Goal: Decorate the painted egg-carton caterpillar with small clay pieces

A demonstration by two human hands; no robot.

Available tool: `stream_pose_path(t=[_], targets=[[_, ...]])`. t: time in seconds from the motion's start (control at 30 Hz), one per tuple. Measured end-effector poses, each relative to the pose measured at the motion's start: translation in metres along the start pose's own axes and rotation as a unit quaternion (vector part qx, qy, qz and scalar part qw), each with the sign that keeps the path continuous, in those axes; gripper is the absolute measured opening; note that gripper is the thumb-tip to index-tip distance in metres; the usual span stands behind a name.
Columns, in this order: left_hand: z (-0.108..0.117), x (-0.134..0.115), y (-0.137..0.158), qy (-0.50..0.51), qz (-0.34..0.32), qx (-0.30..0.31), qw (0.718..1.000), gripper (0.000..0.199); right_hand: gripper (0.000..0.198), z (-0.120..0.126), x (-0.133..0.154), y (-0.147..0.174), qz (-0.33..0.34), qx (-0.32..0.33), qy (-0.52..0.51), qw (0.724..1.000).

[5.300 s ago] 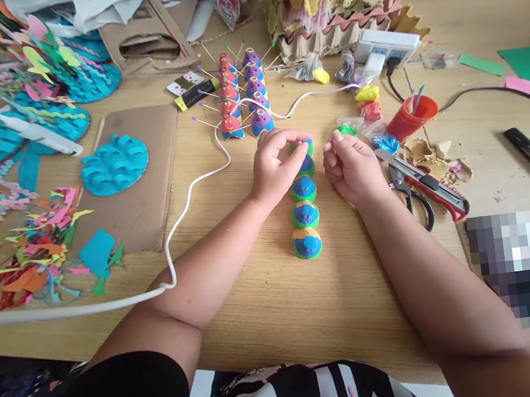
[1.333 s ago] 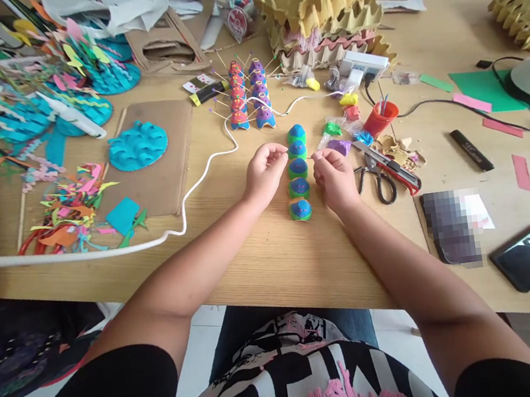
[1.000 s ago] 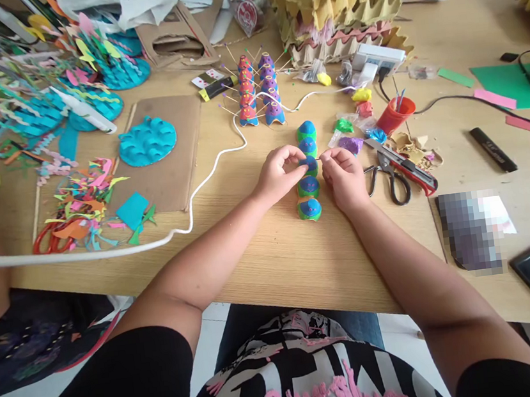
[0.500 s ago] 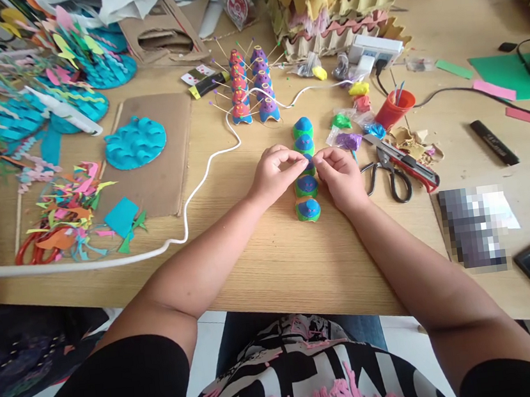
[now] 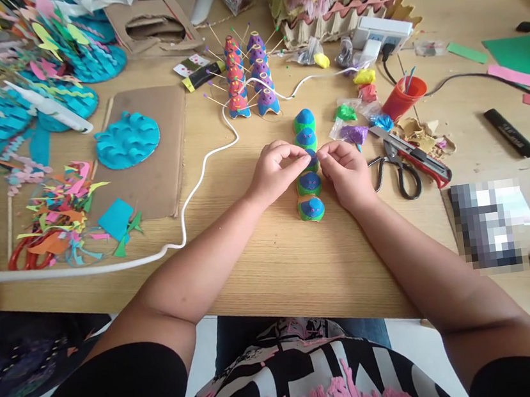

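Note:
A row of blue-and-green painted egg-carton cups (image 5: 309, 183) runs away from me on the wooden table, with small faces on several of the domes. Over its middle cup my left hand (image 5: 277, 172) comes in from the left, thumb and forefinger pinched together. My right hand (image 5: 346, 172) meets it from the right, also in a pinch, the fingertips of both hands nearly touching. Whatever lies between the fingertips is too small to make out. Behind stand a red painted egg-carton strip (image 5: 235, 80) and a purple one (image 5: 261, 73), both with pins sticking out.
Right of my hands lie black-handled scissors (image 5: 407, 178), a red utility knife (image 5: 417, 157), purple clay (image 5: 354, 134) and a red cup (image 5: 404, 97). A white cable (image 5: 206, 167) crosses the left side. Further left are cardboard (image 5: 161, 185), a blue disc (image 5: 127, 138) and paper scraps (image 5: 66, 207).
The view has shifted slightly, so objects on the right sit further right. Both hands keep their pinch over the middle cup, with only slight finger movement.

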State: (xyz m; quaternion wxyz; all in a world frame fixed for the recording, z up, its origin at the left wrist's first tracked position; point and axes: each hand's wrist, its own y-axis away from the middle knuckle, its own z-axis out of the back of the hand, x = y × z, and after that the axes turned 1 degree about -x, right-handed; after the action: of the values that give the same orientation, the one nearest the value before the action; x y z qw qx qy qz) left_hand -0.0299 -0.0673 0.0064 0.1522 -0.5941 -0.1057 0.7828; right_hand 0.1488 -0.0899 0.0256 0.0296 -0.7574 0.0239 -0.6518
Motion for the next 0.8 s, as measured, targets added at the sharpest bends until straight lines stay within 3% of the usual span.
stream_pose_path(t=[0.4,0.8], targets=[[0.002,-0.002,-0.001,0.016,-0.013,0.022,1.000,0.009,0.058,0.005,-0.008,-0.003,-0.012,0.037,0.049,0.998],[0.003,-0.001,0.000,-0.032,-0.019,0.012,0.999,0.007,0.051,0.007,-0.012,-0.006,0.004,0.058,0.061,0.996]])
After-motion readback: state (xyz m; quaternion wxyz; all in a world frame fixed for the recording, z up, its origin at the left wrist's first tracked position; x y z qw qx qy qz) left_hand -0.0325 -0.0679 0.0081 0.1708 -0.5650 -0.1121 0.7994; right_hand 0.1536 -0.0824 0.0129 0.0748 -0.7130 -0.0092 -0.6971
